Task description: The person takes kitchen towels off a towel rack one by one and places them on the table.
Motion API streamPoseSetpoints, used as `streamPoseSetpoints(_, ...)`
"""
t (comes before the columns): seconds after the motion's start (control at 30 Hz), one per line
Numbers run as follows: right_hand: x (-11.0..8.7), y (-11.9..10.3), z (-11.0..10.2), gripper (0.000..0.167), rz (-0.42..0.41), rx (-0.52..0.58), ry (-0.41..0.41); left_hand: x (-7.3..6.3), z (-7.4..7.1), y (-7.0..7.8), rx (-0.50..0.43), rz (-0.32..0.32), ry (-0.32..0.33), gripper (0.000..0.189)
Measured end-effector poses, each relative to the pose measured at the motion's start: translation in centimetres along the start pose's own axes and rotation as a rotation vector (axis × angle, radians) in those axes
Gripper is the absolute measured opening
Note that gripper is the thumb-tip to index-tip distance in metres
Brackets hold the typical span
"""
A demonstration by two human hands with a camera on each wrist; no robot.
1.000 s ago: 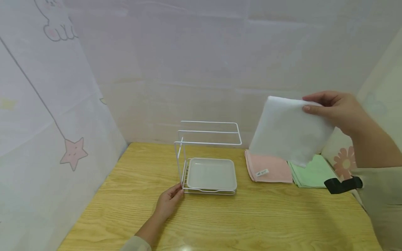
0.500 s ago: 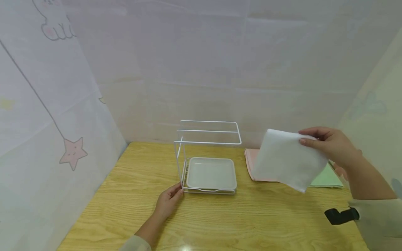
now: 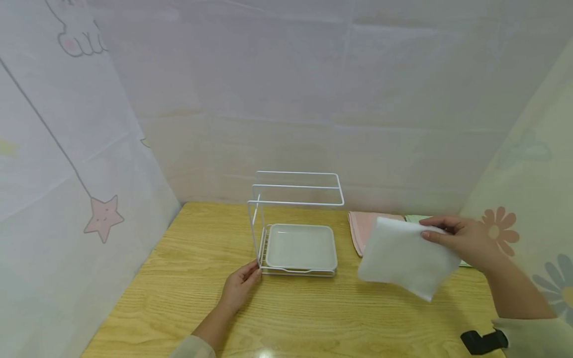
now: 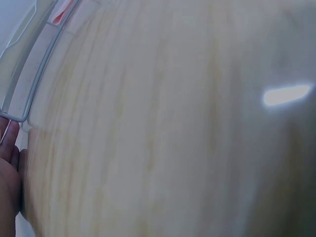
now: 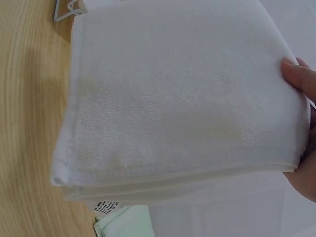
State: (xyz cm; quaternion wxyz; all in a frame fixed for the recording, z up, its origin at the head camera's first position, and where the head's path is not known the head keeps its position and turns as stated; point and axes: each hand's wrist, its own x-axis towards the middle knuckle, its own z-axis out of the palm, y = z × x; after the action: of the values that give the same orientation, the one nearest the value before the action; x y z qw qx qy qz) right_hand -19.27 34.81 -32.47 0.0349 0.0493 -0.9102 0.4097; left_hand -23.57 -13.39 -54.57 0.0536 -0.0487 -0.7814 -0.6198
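A folded white towel [image 3: 405,261] hangs from my right hand [image 3: 467,242], thumb on the near side and fingers behind its top edge. Close up in the right wrist view, the towel [image 5: 182,98] shows faint yellowish stains and a printed label low on one side. My left hand [image 3: 239,286] pinches the front left corner of a white wire rack [image 3: 295,204]; in the left wrist view the fingertips are at that rack corner [image 4: 22,117]. Inside the rack's base lies a shallow off-white tray [image 3: 301,247].
Behind the white towel, a folded pink towel [image 3: 358,231] and a folded green towel [image 3: 414,218] lie on the wooden table [image 3: 197,238], both partly hidden. Printed cloth hangs [image 3: 268,99] close up behind and on both sides of the table.
My right hand has lowered the white towel from high above the coloured towels to near the table, in front of them. My left hand and the rack have stayed in place.
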Motion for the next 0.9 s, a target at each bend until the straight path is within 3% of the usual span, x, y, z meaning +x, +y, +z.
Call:
streamPoseSetpoints(0.33,-2.1,1.7,1.7,0.027,0.007,0.055,-0.022,0.0,0.2,0.1,0.031,-0.019,0.014,0.037)
streamPoseSetpoints(0.53,-3.3,2.3,2.1,0.028,0.02,0.024,-0.037,-1.0,-0.1,3.2,0.042,-0.032,0.002,0.034)
streamPoseSetpoints(0.6,-3.5,2.6,2.4,0.025,0.025,0.05,-0.059,-0.8,-0.1,2.7,0.033,-0.024,0.0,0.034)
streamPoseSetpoints(0.73,-3.5,3.4,3.1,0.022,-0.004,0.094,-0.098,0.0,0.1,0.3,0.003,-0.028,0.006,0.036)
streamPoseSetpoints(0.9,-2.7,4.1,3.6,0.034,0.034,0.012,-0.101,0.1,0.0,0.0,-0.025,-0.015,0.0,0.037)
